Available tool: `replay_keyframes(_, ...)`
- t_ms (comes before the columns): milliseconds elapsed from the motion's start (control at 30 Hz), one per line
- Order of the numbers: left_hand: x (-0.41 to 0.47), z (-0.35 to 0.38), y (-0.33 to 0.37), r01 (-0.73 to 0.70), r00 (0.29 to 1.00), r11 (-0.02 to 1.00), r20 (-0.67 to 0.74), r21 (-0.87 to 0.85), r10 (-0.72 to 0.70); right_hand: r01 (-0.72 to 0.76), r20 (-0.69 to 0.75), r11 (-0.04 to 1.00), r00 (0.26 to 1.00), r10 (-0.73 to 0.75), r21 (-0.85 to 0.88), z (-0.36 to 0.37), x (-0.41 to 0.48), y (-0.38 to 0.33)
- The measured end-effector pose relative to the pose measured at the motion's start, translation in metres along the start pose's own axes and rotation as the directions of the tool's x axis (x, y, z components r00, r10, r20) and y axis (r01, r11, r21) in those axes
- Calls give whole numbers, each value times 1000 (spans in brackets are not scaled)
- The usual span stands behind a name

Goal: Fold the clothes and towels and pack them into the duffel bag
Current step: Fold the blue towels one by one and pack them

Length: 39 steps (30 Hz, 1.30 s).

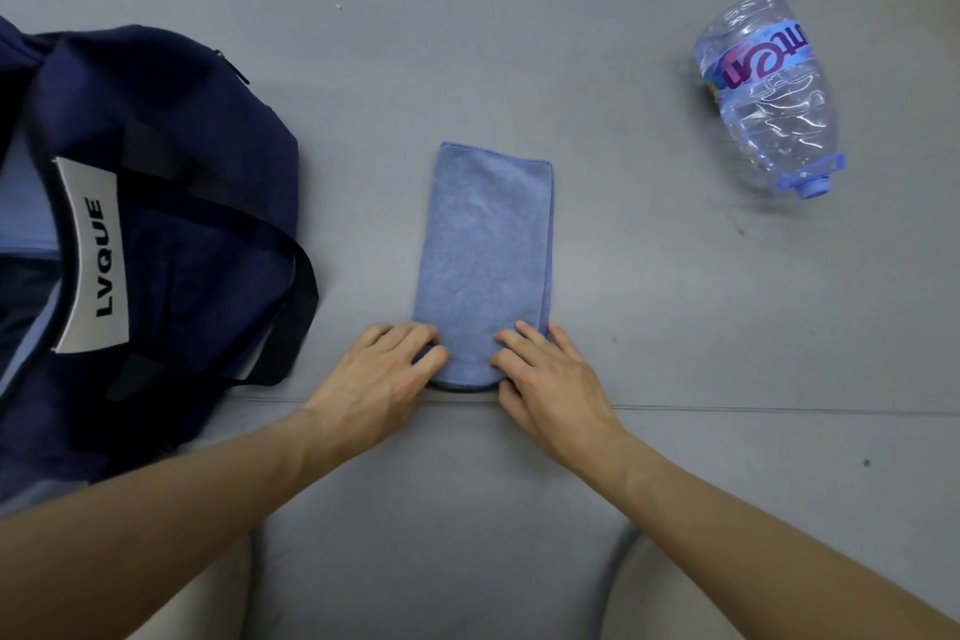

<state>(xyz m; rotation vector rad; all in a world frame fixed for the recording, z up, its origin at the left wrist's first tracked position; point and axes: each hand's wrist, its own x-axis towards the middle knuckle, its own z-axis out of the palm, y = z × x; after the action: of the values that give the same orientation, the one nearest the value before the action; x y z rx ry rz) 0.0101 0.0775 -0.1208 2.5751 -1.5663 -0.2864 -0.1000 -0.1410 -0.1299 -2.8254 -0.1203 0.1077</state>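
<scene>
A light blue towel (485, 244) lies folded into a long narrow strip on the grey floor, running away from me. My left hand (382, 374) grips its near left corner, fingers curled around the rounded near end. My right hand (548, 377) holds the near right corner, with fingers on top of the cloth and the thumb at its edge. The near end is curved up as a fold or roll. A navy duffel bag (171, 161) with a white "LVQUE" label sits at the left, its opening facing me, with light blue cloth visible inside.
A large clear plastic water bottle (769, 94) with a blue cap lies on its side at the far right. A floor seam (779, 411) runs across just below my hands. The bag's black strap (291, 250) loops toward the towel. My knees show at the bottom edge.
</scene>
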Motion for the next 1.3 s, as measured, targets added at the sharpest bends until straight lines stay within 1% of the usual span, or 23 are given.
replay_keyframes(67,4,0,0,14,1000,1000,-25,-17,-14,-13,28,1000,1000,14,-27,-1,-2,-3)
replay_keyframes(167,9,-3,2,39,997,998,-60,-38,-42,-53,130,994,989,65,-99,-6,-2,-10)
replay_keyframes(233,10,-4,2,50,995,998,-85,-39,-53,-79,171,990,980,98,-115,-9,-1,-13)
replay_keyframes(333,10,-5,1,83,990,995,-106,-59,-89,-91,148,991,983,105,-97,-12,2,-15)
replay_keyframes(400,12,-8,-1,117,987,988,-99,-100,-127,-105,111,993,988,110,-45,-15,3,-14)
replay_keyframes(500,14,-12,-1,230,968,951,-53,-205,-246,-183,66,979,982,177,89,-21,4,-11)
replay_keyframes(533,14,-13,-1,285,955,930,-19,-231,-297,-225,66,967,974,218,119,-24,6,-11)
replay_keyframes(600,16,-14,-2,399,917,880,94,-257,-388,-302,73,939,953,294,162,-33,10,-13)
replay_keyframes(667,17,-12,-3,460,887,846,168,-270,-429,-335,102,926,942,321,177,-42,16,-15)
replay_keyframes(733,19,-12,-3,476,879,833,198,-284,-435,-305,131,939,949,287,160,-42,23,-12)
replay_keyframes(833,21,-11,-5,494,868,817,216,-298,-446,-243,158,968,960,232,59,-38,35,-10)
replay_keyframes(867,22,-10,-5,496,867,818,216,-291,-448,-217,140,976,967,212,25,-36,38,-7)
replay_keyframes(933,23,-9,-5,481,877,826,185,-294,-444,-133,47,989,989,137,-64,-31,41,-1)
replay_keyframes(967,22,-9,-5,468,884,828,163,-308,-439,-50,-21,993,999,48,-103,-30,42,0)
replay_keyframes(1000,22,-9,-5,457,889,829,142,-323,-435,69,-76,988,994,-80,-135,-26,41,1)
replay_keyframes(1033,20,-9,-5,450,892,828,126,-333,-434,194,-95,970,973,-209,-146,-23,38,1)
replay_keyframes(1067,20,-9,-5,449,892,828,114,-337,-437,293,-60,945,951,-304,-144,-18,33,0)
replay_keyframes(1100,20,-9,-5,449,892,830,103,-331,-441,348,29,927,937,-347,-140,-13,28,-1)
replay_keyframes(1133,20,-9,-6,447,892,838,90,-312,-442,357,137,923,931,-339,-142,-9,22,-1)
replay_keyframes(1167,21,-9,-6,432,900,858,66,-278,-432,331,226,931,929,-294,-152,-5,18,1)
replay_keyframes(1200,22,-9,-7,404,912,884,32,-236,-408,294,276,942,930,-243,-162,-3,14,5)
replay_keyframes(1233,22,-10,-8,370,926,908,4,-195,-377,253,284,953,938,-200,-167,-3,13,9)
replay_keyframes(1300,22,-8,-9,328,942,931,-22,-160,-335,176,243,971,961,-134,-161,-7,14,19)
